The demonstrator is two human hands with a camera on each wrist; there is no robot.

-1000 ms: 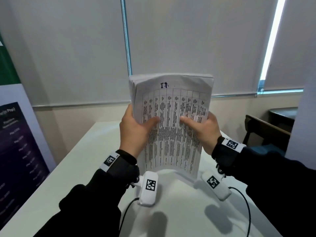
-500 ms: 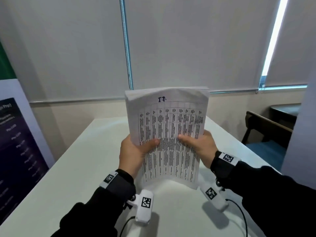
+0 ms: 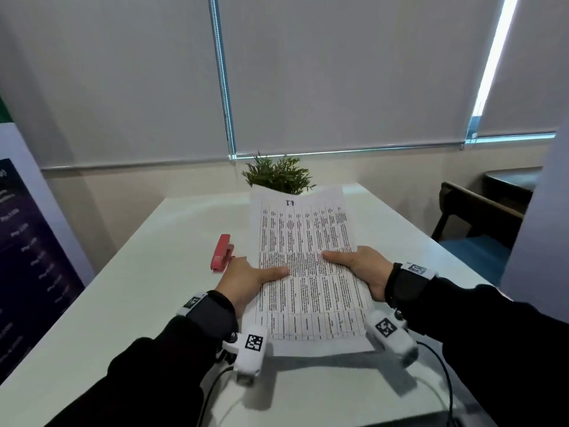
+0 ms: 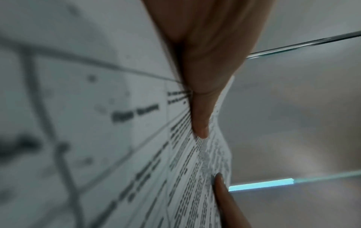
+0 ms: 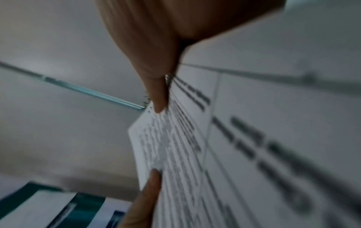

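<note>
2 bare hands hold a white paper bundle printed with a black table of small text (image 3: pixel 303 272), each on 1 long side. The left hand (image 3: pixel 246 280) grasps the left edge. Its thumb (image 4: pixel 199 120) lies flat on the printed face, and in the left wrist view 1 fingertip (image 4: pixel 220 185) presses from the underside, so the paper is pinched between them. The right hand (image 3: pixel 363 269) does the same on the right edge, with the thumb (image 5: pixel 159 98) on top and 1 finger (image 5: pixel 152 185) below. The other fingers are hidden under the paper. How many sheets are in the bundle, I cannot tell.

The paper is over the white rectangular table (image 3: pixel 154 288), in front of the person, almost flat and a little raised at the far end. Its near edge throws a shadow on the table top; whether this edge touches the table, I cannot tell. The far edge covers the lower part of a small green leafy plant (image 3: pixel 277 174) at the far end of the table.

A red plastic stapler (image 3: pixel 221 252) lies on the table just beside the left hand, left of the paper. A dark wooden chair (image 3: pixel 480 201) stands at the right, well apart from the paper.
</note>
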